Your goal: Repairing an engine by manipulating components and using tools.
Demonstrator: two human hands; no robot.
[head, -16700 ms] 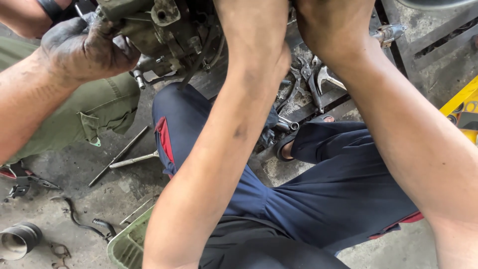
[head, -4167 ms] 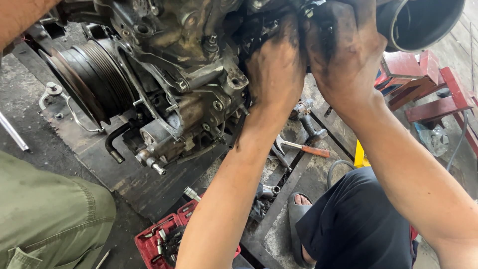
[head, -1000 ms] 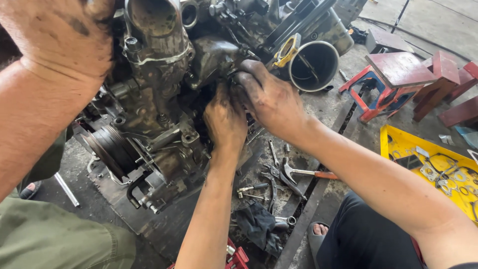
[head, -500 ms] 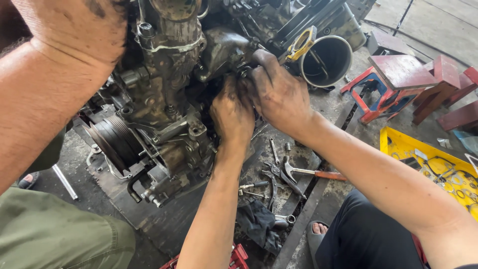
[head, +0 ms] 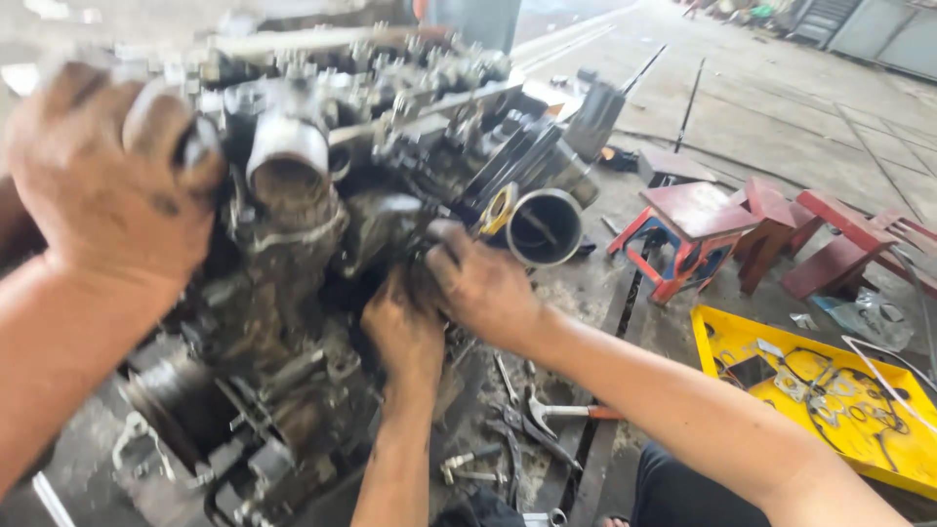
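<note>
- The engine (head: 322, 254), a grimy, oil-blackened metal block with pipes, bolts and a round open duct (head: 545, 226), fills the view from nine to twelve o'clock.
- The person's left hand (head: 405, 327) presses into its side at centre; whether it grasps anything cannot be told.
- The right hand (head: 483, 283), just at its three o'clock, curls onto the same spot.
- A co-worker's hand (head: 107, 185) rests on the engine at ten o'clock.
- A yellow tray (head: 830, 390) lies at four o'clock.

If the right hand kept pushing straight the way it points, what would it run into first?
The right hand points up-left and already looks pressed to the grimy engine, beside the left hand; it would likely meet that metal housing at once.
</note>
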